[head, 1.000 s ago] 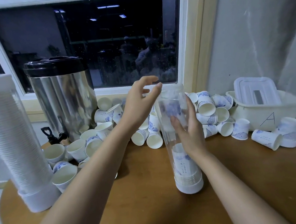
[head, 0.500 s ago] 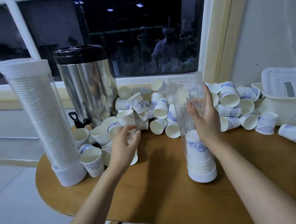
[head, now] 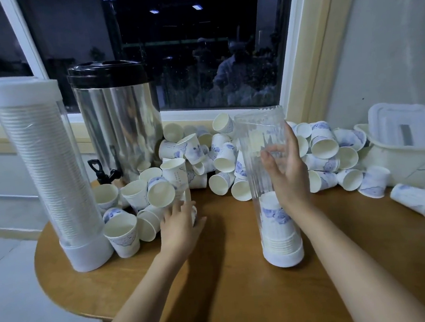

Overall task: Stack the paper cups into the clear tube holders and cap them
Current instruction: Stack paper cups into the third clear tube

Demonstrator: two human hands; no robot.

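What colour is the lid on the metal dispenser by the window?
Black. The lid tops the metal dispenser, seen best in the head view.

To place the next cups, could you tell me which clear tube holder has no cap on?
The tube on the right, gripped by the right hand: open-topped and mostly empty, whereas the full left tube wears a white cap.
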